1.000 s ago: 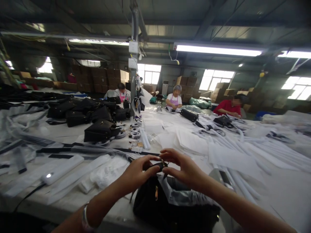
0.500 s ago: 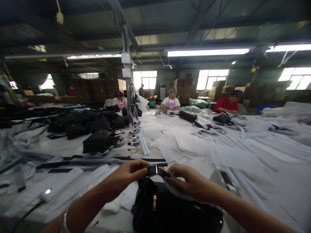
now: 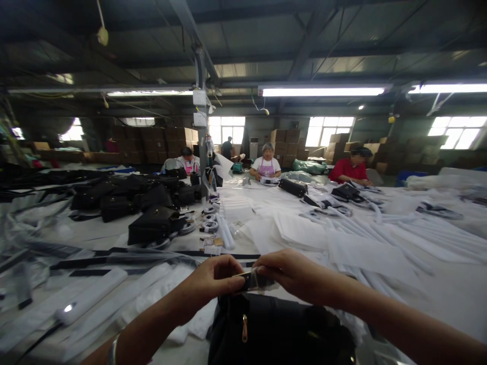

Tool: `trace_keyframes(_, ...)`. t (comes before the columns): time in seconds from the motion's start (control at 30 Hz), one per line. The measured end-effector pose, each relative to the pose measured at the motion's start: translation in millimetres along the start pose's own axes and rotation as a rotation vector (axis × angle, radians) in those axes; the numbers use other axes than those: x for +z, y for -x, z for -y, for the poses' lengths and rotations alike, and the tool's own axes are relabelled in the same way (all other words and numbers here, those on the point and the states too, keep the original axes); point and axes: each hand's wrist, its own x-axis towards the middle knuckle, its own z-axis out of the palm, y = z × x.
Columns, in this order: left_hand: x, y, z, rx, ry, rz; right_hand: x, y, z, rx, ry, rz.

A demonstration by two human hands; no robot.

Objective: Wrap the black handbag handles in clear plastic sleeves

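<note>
A black handbag (image 3: 281,329) with a gold zip pull (image 3: 244,328) lies close in front of me, at the bottom of the head view. Above its top, my left hand (image 3: 220,276) pinches the black strap (image 3: 248,280) by its gold-edged buckle part. My right hand (image 3: 283,271) is closed on the same strap just to the right, with a piece of clear plastic wrap (image 3: 264,280) at its fingers. The fingertips of both hands nearly meet. The strap's far end is hidden behind my right hand.
More black handbags (image 3: 152,225) are heaped on the left of the table. White foam sheets (image 3: 300,230) and tubes spread to the right. A white device with a lit spot (image 3: 68,307) and cable lies at lower left. A post (image 3: 203,152) rises mid-table; several people sit opposite.
My right hand has moved left along the strap, closer to my left hand, covering most of it. The clear plastic now wraps over the strap near the buckle.
</note>
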Motion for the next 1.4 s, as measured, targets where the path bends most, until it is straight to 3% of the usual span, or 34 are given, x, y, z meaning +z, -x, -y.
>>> trace_keyframes(0.2, 4.1, 4.2, 4.9, 0.068, -0.078, -0.035, 7.5, 4.6, 0.0, 0.010, -0.037, 0.046)
trace_keyframes(0.37, 1.9, 4.7, 6.9, 0.057, -0.102, -0.028, 24.8, 10.2, -13.9, 0.064, 0.140, -0.038)
trace_keyframes(0.5, -0.2, 5.4, 5.7, 0.053, -0.122, -0.032, 27.0, 8.2, -10.9, -0.008, 0.263, -0.079)
trace_keyframes(0.63, 4.2, 2.8, 8.7, 0.080, -0.116, -0.021, 23.5, -5.1, 1.6, -0.033, 0.422, 0.014)
trace_keyframes(0.8, 9.0, 0.9, 15.7, 0.151, -0.052, -0.091, 18.1, -23.0, 14.2, -0.042, 0.568, 0.084)
trace_keyframes(1.03, 5.9, 10.3, 11.2, 0.087, 0.094, -0.075, 4.9, -14.8, 14.0, -0.106, 0.440, -0.031)
trace_keyframes(1.4, 8.1, 11.4, 10.6, 0.069, 0.177, -0.059, 8.1, -5.4, 3.4, -0.179, 0.385, -0.193)
